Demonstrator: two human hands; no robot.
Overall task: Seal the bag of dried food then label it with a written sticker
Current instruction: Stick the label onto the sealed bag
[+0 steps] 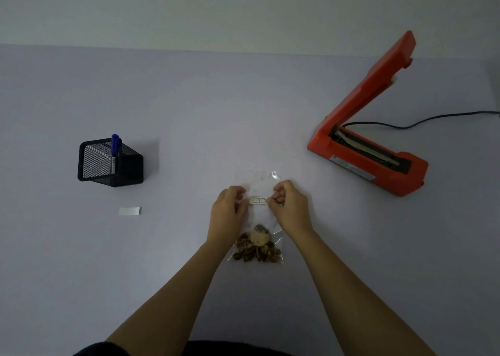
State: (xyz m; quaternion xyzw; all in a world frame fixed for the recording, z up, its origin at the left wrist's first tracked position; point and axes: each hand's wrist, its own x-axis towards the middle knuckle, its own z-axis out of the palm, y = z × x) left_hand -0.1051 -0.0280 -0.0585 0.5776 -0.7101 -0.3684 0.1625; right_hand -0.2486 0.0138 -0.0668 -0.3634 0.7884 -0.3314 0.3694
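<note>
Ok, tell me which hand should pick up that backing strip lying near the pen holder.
Left. The left hand is on the same side as the backing strip and pen holder; the right hand would have to cross over the bag.

You're working at a plain packing desk: a heat sealer (370,142) and pen holder (109,162) are sitting on it.

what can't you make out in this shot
Head view only:
- Writing on the sticker: too small and blurred.
- Seal at the bag top: clear plastic, cannot tell.
- Left hand and right hand fingertips: curled under.
- Sealer cord: cut off at right edge.
</note>
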